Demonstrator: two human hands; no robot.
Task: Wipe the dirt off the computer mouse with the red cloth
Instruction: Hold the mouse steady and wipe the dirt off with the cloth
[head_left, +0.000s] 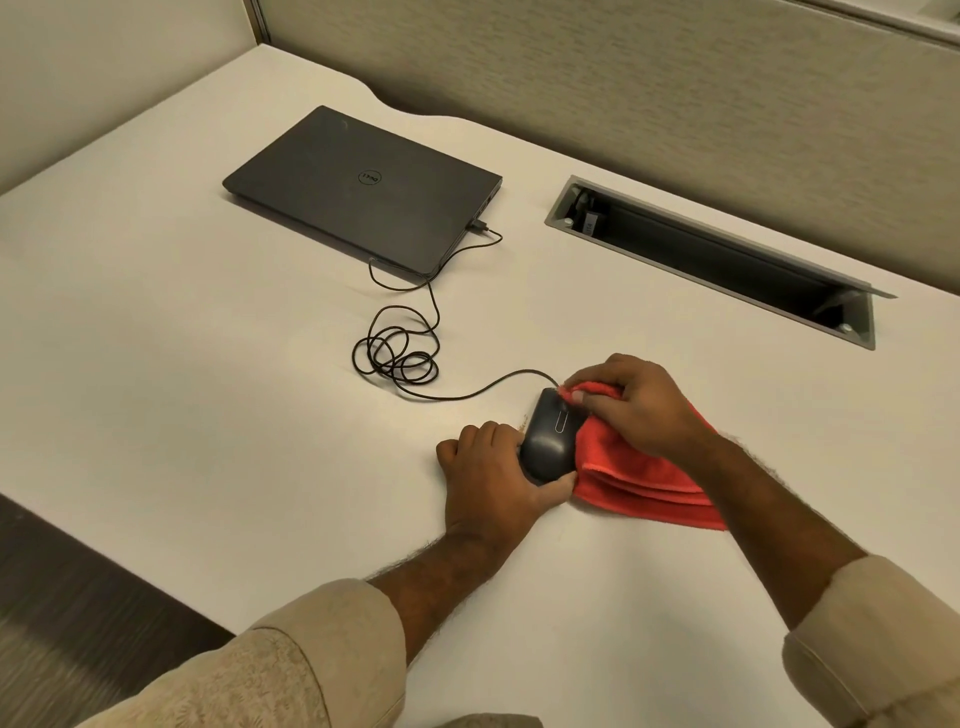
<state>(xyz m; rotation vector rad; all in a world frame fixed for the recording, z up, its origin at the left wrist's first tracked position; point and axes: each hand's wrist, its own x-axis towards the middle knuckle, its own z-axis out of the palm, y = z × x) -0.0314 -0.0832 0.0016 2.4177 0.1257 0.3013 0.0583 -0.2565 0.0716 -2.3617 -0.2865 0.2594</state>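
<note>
Two hands engaged: left hand (491, 475) grips wired computer mouse (550, 434) on desk (208, 364), apparently steadying it; right hand (631, 402) pinches red cloth (639, 475) against mouse's front-right side for wiping.

one mouse (550, 441), one red cloth (644, 475), one laptop (363, 189), two hands (493, 478)
</note>
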